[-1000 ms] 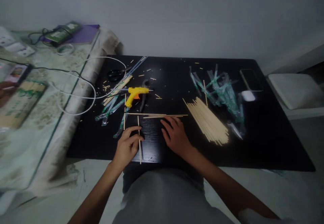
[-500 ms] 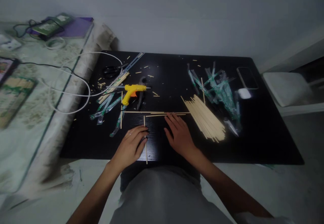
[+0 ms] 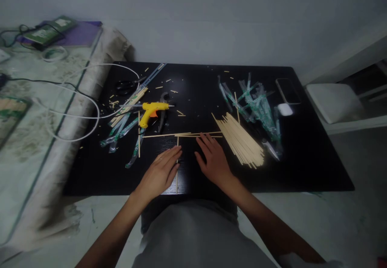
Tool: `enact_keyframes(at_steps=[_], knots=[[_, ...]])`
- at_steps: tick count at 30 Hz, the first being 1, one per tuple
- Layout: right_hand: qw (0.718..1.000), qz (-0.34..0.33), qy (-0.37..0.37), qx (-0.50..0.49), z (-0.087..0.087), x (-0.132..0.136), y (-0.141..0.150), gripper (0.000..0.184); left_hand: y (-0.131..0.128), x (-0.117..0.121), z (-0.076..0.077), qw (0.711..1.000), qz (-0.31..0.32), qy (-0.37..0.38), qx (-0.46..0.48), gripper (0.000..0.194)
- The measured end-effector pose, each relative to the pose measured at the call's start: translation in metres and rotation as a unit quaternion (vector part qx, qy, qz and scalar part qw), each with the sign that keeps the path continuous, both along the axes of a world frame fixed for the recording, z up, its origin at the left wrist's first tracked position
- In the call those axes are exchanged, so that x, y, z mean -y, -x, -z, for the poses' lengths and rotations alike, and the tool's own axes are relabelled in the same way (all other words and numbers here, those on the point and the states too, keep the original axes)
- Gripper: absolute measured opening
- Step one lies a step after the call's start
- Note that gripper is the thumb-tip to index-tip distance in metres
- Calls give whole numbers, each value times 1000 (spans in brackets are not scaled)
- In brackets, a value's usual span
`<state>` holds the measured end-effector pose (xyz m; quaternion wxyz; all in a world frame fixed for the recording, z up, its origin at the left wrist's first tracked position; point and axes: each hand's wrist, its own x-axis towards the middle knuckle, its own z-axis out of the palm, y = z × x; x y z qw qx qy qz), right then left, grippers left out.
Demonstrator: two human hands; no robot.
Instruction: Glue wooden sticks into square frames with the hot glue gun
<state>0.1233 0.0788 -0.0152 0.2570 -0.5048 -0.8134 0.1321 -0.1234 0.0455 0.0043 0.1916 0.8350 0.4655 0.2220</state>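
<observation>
My left hand [image 3: 160, 169] lies flat with fingers stretched, over a thin wooden stick [image 3: 177, 184] that points toward me. The far end of this stick meets several sticks laid crosswise [image 3: 161, 135], forming a rough T. My right hand [image 3: 214, 159] is open, its fingertips resting on the crosswise sticks near their right part. The right ends of those sticks reach a fanned pile of wooden sticks [image 3: 243, 141]. Another single stick [image 3: 139, 143] lies to the left. Beyond my left hand rests a yellow glue gun [image 3: 152, 108], next to dark-handled pliers [image 3: 163, 114].
Black scissors [image 3: 126, 86], cut stick bits and plastic wrappers [image 3: 133, 126] are at the table's left. More wrappers [image 3: 260, 102], a phone [image 3: 288, 91] and a white case [image 3: 285, 109] lie right. A white cable [image 3: 98, 114] loops from the glass-topped surface [image 3: 27, 139].
My left hand has slid the near stick to the right, and its far end now meets the crosswise sticks. The crosswise sticks have tilted slightly. The whole view has shifted a little.
</observation>
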Motion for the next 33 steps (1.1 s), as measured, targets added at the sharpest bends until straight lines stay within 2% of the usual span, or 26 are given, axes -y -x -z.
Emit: enact_keyframes(at_steps=[8, 12, 16, 19, 23, 28, 33], knots=[[999, -27, 5, -17, 1, -19, -7, 46, 0, -1, 1, 999, -39, -9, 14, 44], [999, -8, -17, -30, 2, -16, -6, 47, 10, -12, -2, 995, -98, -27, 20, 39], [997, 28, -62, -24, 5, -13, -7, 40, 17, -26, -10, 989, -144, -34, 11, 32], [996, 39, -72, -21, 5, -13, -7, 40, 11, -25, -16, 994, -105, -22, 2, 30], [997, 27, -64, -18, 4, -15, -7, 43, 2, -12, -13, 999, -40, -3, -19, 44], [999, 14, -45, -13, 3, -16, -8, 43, 11, -5, -3, 998, -44, -5, -44, 57], [1000, 5, -27, -15, 0, -17, -8, 45, 16, -6, -3, 998, -31, -3, -62, 57]])
